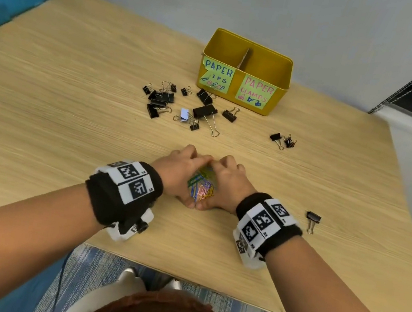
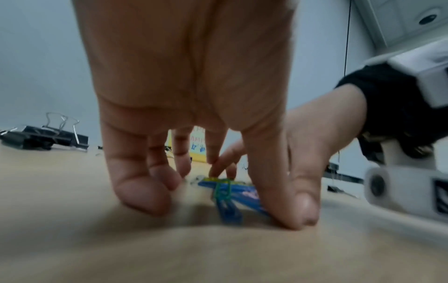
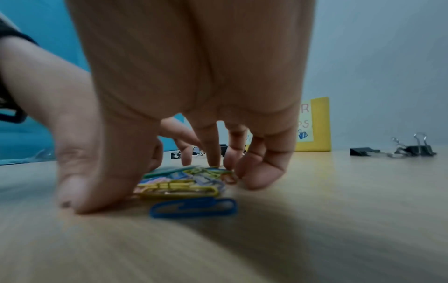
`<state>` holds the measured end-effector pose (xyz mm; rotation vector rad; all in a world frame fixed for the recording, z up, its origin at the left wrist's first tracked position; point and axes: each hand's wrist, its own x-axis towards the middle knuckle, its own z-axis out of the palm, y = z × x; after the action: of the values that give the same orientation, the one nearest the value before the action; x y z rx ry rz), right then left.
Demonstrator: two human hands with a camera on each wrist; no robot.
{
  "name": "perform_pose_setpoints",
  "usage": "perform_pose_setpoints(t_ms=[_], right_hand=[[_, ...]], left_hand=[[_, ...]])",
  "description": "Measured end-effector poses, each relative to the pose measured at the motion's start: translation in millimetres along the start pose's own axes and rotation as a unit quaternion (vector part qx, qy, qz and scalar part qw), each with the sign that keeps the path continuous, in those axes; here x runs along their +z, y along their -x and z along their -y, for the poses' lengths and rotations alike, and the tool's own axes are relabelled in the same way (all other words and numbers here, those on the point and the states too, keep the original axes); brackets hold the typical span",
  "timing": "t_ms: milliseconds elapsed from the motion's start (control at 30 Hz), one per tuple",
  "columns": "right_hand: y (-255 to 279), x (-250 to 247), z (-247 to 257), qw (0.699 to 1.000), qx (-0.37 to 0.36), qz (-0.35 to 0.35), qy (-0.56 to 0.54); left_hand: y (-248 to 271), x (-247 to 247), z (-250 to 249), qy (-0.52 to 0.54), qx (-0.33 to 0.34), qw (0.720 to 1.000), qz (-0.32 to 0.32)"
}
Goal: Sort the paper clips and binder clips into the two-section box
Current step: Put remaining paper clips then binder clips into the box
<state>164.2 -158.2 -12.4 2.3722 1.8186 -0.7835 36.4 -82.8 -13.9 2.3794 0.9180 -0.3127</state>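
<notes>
— Head view first: both hands are cupped together over the paper clips (image 1: 201,185) near the front edge of the table (image 1: 58,111). The left hand (image 1: 179,172) and the right hand (image 1: 231,184) meet at fingertips and thumbs, so only a strip of coloured wire shows in the gap between them.

— Are they gripping the pile?

— Curled round it, fingertips down on the wood. From the left wrist, the thumb (image 2: 294,193) presses beside blue and green clips; from the right wrist, a blue clip (image 3: 194,207) lies just outside the heap, near the thumb. Both wrist pictures are blurred, so I can't count clips or say whether any are lifted.

— And the box?

— The yellow box (image 1: 245,73) stands far from the hands, towards the back wall, a divider (image 1: 245,57) splitting it into left and right sections. The left label is torn and partly hidden by a clip's handles; the right reads "PAPER CLAMPS". Its floor is out of sight from here.

— Room to move?

— Bare wood lies between the hands and the binder clips (image 1: 180,106) scattered just in front of the box. A small group (image 1: 283,139) sits to the right, and a lone clip (image 1: 313,218) lies near the right wrist, close to the table's right edge.
</notes>
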Motion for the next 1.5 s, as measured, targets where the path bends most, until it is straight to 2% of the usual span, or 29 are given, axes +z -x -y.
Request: perform_pose_setpoints(t_ms=[133, 333, 500, 567, 700, 833, 933, 1033, 1167, 1233, 1300, 1400, 1500], right_hand=[[-8, -1, -4, 0.996, -0.015, -0.035, -0.075], [-14, -7, -6, 0.995, -0.027, -0.059, -0.072], [-25, -14, -18, 0.987, -0.004, -0.031, -0.155], [-32, -17, -25, 0.976, 0.016, -0.002, -0.216], [-43, -26, -38, 0.937, 0.029, 0.049, -0.345], [-55, -59, -43, 0.901, 0.017, 0.030, -0.432], [-71, -100, -38, 0.879, -0.004, -0.002, -0.477], [-97, -148, -29, 0.853, -0.026, -0.055, -0.518], [-142, -195, -11, 0.834, -0.031, -0.119, -0.539], [-168, -204, -1, 0.835, 0.000, -0.181, -0.519], [-189, -203, 7, 0.850, 0.044, -0.251, -0.462], [-203, -193, 15, 0.867, 0.102, -0.303, -0.382], [-211, -185, 12, 0.872, 0.126, -0.329, -0.340]], left_hand=[[-7, -1, -1, 0.029, 0.015, 0.999, -0.039], [-18, 2, -1, 0.044, 0.004, 0.997, -0.064], [-31, -12, 3, 0.053, 0.017, 0.998, -0.023], [-37, -18, 7, 0.075, 0.017, 0.997, -0.006], [-49, -29, 24, 0.242, 0.005, 0.969, 0.041], [-60, -52, 31, 0.345, 0.025, 0.938, 0.034], [-74, -88, 29, 0.378, 0.036, 0.925, -0.008], [-97, -132, 27, 0.393, 0.040, 0.913, -0.099], [-139, -176, 22, 0.367, 0.018, 0.904, -0.218], [-157, -187, 17, 0.342, -0.001, 0.902, -0.265], [-172, -188, 12, 0.306, -0.026, 0.902, -0.303], [-183, -181, 12, 0.237, -0.074, 0.904, -0.348], [-190, -177, 13, 0.159, -0.114, 0.909, -0.369]])
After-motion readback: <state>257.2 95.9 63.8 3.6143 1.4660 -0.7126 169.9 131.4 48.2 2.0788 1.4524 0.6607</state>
